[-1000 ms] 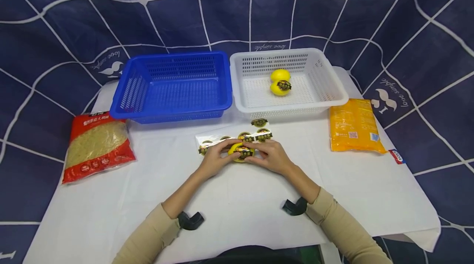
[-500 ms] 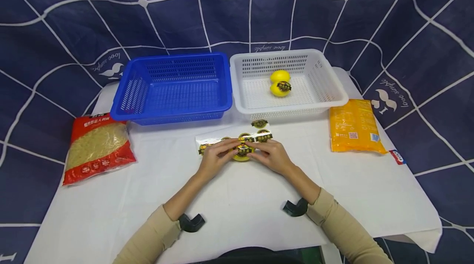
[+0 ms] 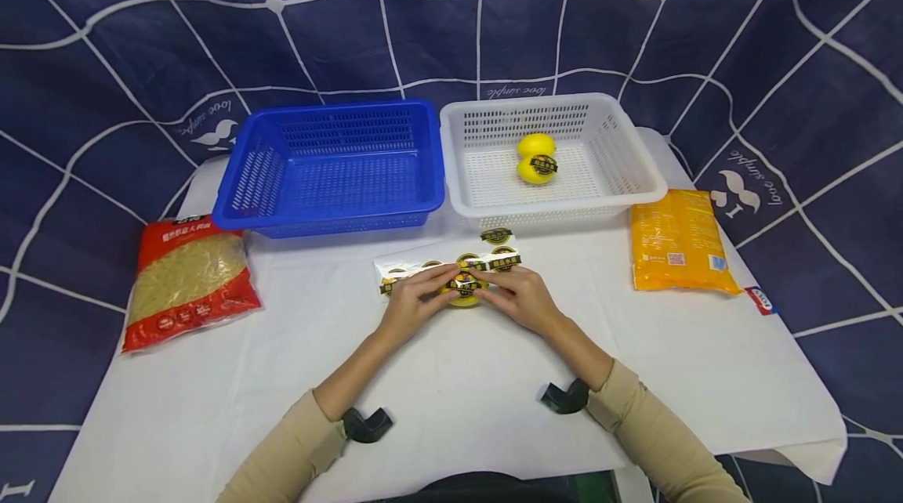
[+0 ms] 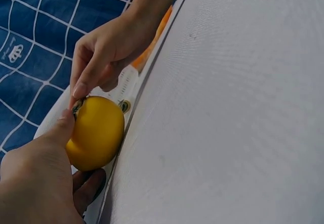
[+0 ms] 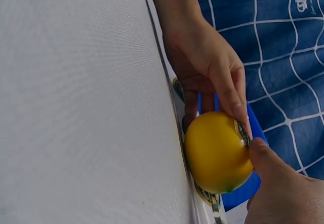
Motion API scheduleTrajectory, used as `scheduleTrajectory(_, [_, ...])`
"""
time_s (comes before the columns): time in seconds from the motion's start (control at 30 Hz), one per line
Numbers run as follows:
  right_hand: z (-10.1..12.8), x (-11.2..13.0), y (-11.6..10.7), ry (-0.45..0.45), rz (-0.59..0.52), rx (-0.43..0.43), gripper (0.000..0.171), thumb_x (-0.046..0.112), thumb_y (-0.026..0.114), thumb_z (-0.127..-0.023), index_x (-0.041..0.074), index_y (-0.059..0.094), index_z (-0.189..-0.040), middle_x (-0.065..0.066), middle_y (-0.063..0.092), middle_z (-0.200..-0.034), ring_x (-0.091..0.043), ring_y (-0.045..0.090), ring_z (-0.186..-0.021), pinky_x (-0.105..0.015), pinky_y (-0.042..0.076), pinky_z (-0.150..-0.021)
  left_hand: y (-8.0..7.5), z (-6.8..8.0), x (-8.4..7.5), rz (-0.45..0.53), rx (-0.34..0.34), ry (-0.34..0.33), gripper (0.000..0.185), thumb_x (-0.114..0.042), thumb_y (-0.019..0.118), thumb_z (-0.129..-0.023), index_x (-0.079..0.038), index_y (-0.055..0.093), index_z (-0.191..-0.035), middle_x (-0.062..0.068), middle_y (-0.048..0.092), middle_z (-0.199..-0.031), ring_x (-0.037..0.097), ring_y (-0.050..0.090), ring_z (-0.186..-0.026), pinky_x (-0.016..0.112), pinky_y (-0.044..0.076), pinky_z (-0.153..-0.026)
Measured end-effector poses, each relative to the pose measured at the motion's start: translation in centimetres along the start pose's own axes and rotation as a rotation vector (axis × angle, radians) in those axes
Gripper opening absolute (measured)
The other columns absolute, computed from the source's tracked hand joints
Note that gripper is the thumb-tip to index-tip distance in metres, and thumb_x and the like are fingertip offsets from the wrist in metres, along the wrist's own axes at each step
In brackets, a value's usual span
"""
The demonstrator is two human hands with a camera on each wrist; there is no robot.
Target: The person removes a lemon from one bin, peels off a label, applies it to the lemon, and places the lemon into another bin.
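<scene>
A yellow lemon with a black-and-gold sticker on its upper face is held between both hands at the table's middle. My left hand grips its left side, thumb near the sticker and fingers round the lemon in the left wrist view. My right hand holds the other side with thumb and forefinger at the sticker's edge; its remaining fingers are curled in the left wrist view. Just behind lies a shiny sticker sheet with several round stickers, partly hidden by the hands.
A blue basket stands back left, beside a white basket with two lemons, one stickered. A red pasta bag lies left, an orange packet right. The white tablecloth covers the table.
Both hands stay at the lemon while their fingers shift slightly over the sticker. The lemon has tipped a little, so the sticker faces more upward. Baskets and bags stay put.
</scene>
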State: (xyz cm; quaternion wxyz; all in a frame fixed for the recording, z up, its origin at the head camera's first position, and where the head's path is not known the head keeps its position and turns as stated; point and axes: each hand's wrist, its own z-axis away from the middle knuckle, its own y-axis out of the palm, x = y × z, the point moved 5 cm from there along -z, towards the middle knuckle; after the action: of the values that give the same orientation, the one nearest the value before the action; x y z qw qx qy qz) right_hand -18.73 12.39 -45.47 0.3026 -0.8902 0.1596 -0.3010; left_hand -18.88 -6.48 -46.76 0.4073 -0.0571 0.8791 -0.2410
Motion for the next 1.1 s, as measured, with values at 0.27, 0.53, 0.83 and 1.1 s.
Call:
scheduleTrajectory(0.27, [0.08, -0.4, -0.09, 0.101, -0.108, 0.022, 0.024, 0.017, 0.069, -0.083, 0.012, 0.071, -0.106, 0.012, 0.052, -0.055, -0.003, 0.035, -0.048, -0.019, 0.033, -0.047, 0.1, 0.0, -0.14, -0.002, 0.015, -0.002, 0.036, -0.016, 0.069, -0.083, -0.006, 0.063, -0.117, 0.006, 0.059, -0.123, 0.02, 0.055, -0.112, 0.026, 0.044, -0.095])
scheduleTrajectory(0.53, [-0.09, -0.32, -0.3, 0.087, -0.085, -0.001, 0.022, 0.016, 0.069, -0.083, 0.011, 0.071, -0.105, 0.011, 0.055, -0.057, -0.003, 0.037, -0.049, -0.019, 0.033, -0.046, 0.18, -0.06, -0.27, -0.085, 0.069, 0.021, 0.038, -0.017, 0.062, -0.089, -0.008, 0.057, -0.125, 0.008, 0.054, -0.129, 0.023, 0.051, -0.117, 0.03, 0.04, -0.099])
scheduleTrajectory(0.83, [-0.11, -0.57, -0.16, 0.104, -0.149, -0.004, 0.019, 0.014, 0.066, -0.085, 0.008, 0.072, -0.103, 0.011, 0.048, -0.053, -0.003, 0.037, -0.048, -0.017, 0.032, -0.043, 0.17, 0.08, -0.06, -0.079, 0.072, 0.018, 0.034, -0.017, 0.06, -0.091, -0.009, 0.058, -0.124, 0.007, 0.054, -0.128, 0.021, 0.05, -0.118, 0.03, 0.039, -0.1])
scheduleTrajectory(1.1, [-0.07, -0.67, 0.16, 0.139, -0.238, -0.003, 0.022, 0.003, 0.071, -0.079, 0.004, 0.071, -0.101, 0.008, 0.05, -0.051, -0.003, 0.035, -0.045, -0.015, 0.028, -0.039, -0.26, -0.39, -0.61, 0.106, 0.004, -0.007, 0.028, 0.005, 0.061, -0.084, 0.003, 0.064, -0.112, 0.016, 0.06, -0.118, 0.035, 0.054, -0.111, 0.046, 0.04, -0.098])
